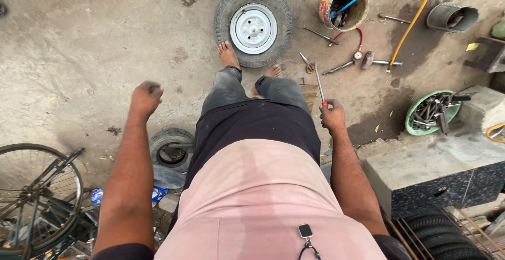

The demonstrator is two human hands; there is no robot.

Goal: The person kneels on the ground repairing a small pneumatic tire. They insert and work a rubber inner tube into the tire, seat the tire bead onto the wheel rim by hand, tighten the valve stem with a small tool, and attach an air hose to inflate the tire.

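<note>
I look down over my own body, seated, with bare feet on a concrete floor. My right hand [332, 117] is closed around the red handle of a long metal tool [319, 83] whose shaft points away from me. My left hand [145, 97] hangs out to the left in a loose fist and holds nothing. A small wheel [253, 24] with a black tyre and a white steel rim lies flat on the floor just beyond my toes.
A yellow bucket [344, 6] with tools, a pressure gauge [357, 55], a hammer and loose tools lie right of the wheel. A green bowl of tools [430, 111] and stone block [436, 168] sit right. A small tyre [171, 149] and bicycle wheel [37, 197] lie left.
</note>
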